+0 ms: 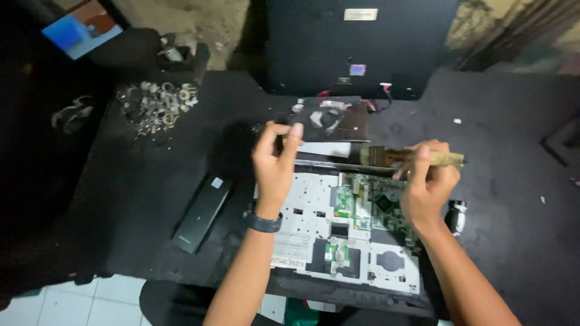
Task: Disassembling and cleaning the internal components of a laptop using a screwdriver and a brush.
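Head view. A lit screen [81,27] sits at the far left corner, tilted, showing blue with a red-brown patch and framed in black. A small rectangular white label [360,14] is stuck near the top edge of the large black case [362,48] at the back of the table. Lower on the same case, a small square sticker [357,69], pale violet. A small pale label [217,182] lies on the upper end of the long black battery pack [202,212], left of the opened laptop. Writing on all of them is too small to make out.
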